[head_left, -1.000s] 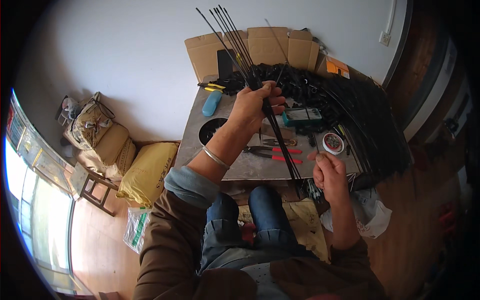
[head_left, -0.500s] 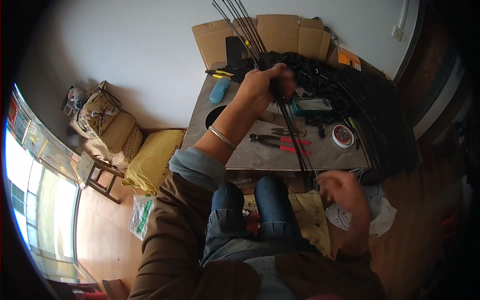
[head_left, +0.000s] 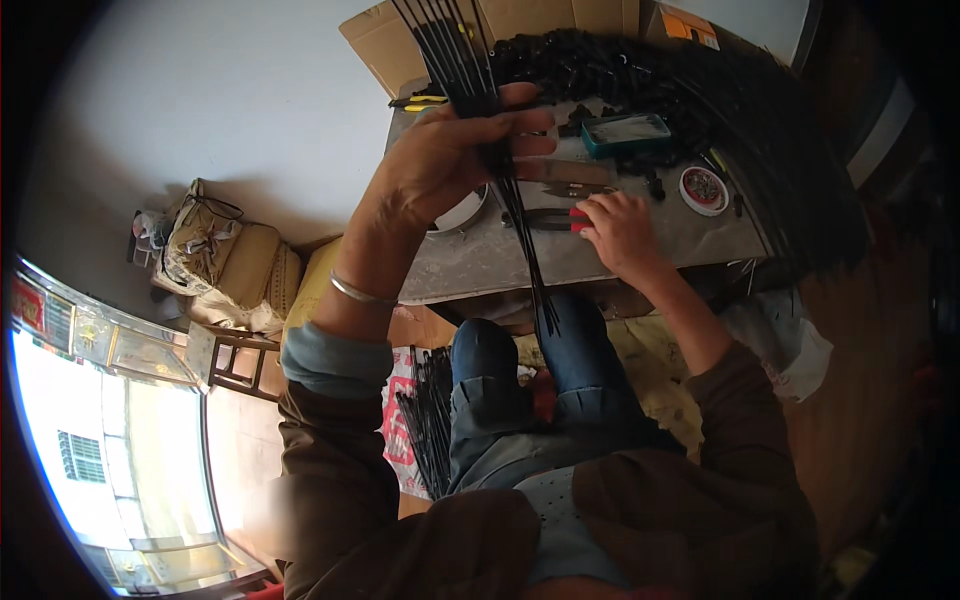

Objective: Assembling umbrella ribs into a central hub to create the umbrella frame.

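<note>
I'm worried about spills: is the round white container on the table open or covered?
Open: no lid covers the round white container, and small greyish pieces show inside its rim.

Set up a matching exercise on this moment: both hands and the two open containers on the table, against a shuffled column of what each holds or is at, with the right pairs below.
Column one
1. Left hand
2. Right hand
3. Teal container
4. Round white-rimmed tub

Column two
A. At the red grips of a hand tool
B. Holds small greyish bits
C. Holds a bundle of thin black rods
D. Holds thin pale pieces

Right pairs: 1-C, 2-A, 3-D, 4-B.
</note>
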### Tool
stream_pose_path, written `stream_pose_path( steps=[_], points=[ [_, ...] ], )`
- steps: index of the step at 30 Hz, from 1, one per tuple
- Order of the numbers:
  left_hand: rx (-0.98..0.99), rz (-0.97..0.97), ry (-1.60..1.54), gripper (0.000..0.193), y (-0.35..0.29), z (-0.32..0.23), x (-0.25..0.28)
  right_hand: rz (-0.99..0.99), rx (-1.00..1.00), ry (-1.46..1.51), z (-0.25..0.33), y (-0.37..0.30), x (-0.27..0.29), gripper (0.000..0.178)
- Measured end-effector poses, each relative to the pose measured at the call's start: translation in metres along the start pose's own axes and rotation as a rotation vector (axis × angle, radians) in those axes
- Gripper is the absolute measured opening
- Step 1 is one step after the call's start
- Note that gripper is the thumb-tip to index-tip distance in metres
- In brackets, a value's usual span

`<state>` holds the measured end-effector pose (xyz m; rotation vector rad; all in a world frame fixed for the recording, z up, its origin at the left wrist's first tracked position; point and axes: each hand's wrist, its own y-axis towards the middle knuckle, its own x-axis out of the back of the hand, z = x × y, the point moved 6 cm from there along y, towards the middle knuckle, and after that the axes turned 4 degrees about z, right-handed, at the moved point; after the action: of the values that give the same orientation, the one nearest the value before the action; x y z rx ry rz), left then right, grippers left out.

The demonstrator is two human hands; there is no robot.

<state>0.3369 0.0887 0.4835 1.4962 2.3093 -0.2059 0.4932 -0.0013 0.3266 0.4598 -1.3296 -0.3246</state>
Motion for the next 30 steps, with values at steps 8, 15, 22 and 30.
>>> stream_pose_path(
  steps=[8, 15, 22, 30],
  points=[
    [0.059, 0.112, 0.047, 0.033, -0.004, 0.007, 0.005, -0.045, -0.184, -0.136, -0.042, -0.018, 0.036, 0.044],
    [0.093, 0.275, 0.020, 0.029, -0.011, 0.009, -0.019, -0.004, 0.015, 0.717, 0.040, 0.090, 0.082, 0.054],
    [-0.035, 0.386, 0.115, 0.024, -0.032, 0.009, -0.015, -0.197, 0.366, 0.567, 0.014, 0.138, 0.025, 0.015],
    [0.225, 0.039, 0.078, 0.021, -0.060, 0.176, 0.045, 0.416, -0.072, 0.207, -0.064, 0.149, -0.033, 0.078]
  ],
)
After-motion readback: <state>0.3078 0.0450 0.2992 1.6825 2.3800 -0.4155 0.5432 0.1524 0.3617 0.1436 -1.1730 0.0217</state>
